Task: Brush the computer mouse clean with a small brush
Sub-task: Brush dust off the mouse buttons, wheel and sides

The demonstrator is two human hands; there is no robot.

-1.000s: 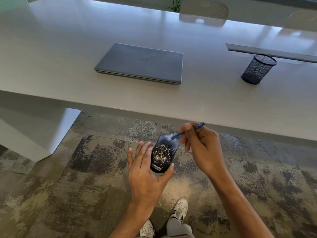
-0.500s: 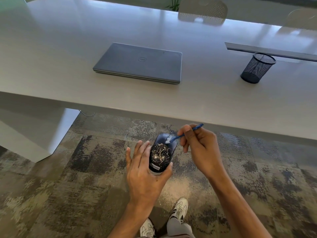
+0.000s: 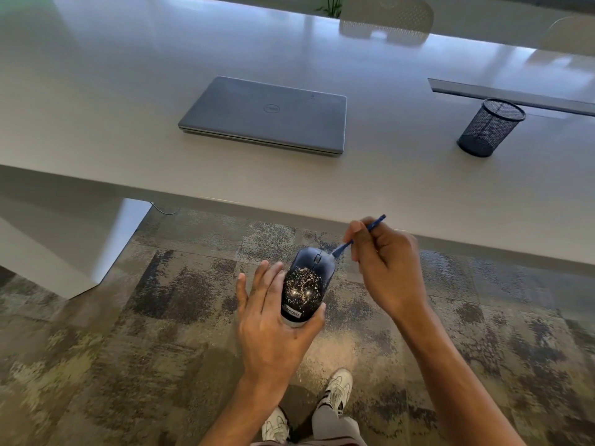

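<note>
My left hand holds a black computer mouse in the air in front of the table edge, thumb on its right side and fingers along its left. Pale specks cover the rear half of the mouse; the front buttons and wheel look dark. My right hand pinches a thin blue brush between thumb and fingers. The brush tip sits at the front right edge of the mouse, and its handle points up and right.
A closed grey laptop lies on the grey table. A black mesh pen cup stands at the right. Patterned carpet and my white shoes are below. A table leg stands at the left.
The brush tip has swept from the top front of the mouse to its front right edge. My right hand has shifted slightly right and up. The mouse stays in my left hand.
</note>
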